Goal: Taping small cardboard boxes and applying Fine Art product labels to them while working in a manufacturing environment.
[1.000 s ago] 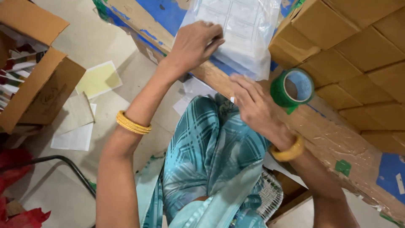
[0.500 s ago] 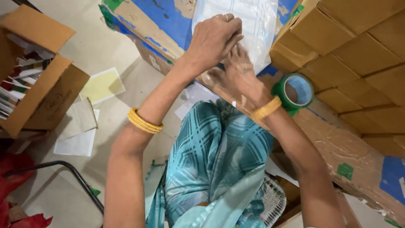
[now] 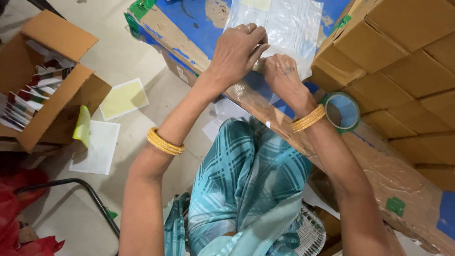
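A clear plastic bag (image 3: 284, 26) lies on a blue and brown cardboard work surface (image 3: 189, 23) in front of me. My left hand (image 3: 237, 50) grips the bag's near edge with bent fingers. My right hand (image 3: 282, 76) presses on the same edge just beside it, the two hands touching. Both wrists carry gold bangles. A roll of green tape (image 3: 342, 112) sits on the surface just right of my right wrist.
Stacked brown cartons (image 3: 403, 52) rise at the right. An open carton (image 3: 45, 80) with small packets stands on the floor at left. Yellow and white sheets (image 3: 121, 99) lie on the floor. A black metal frame (image 3: 90, 196) and red plastic (image 3: 19, 208) are lower left.
My right hand moved from near the tape roll up to the bag's edge beside my left hand. The view shifted slightly toward the bag.
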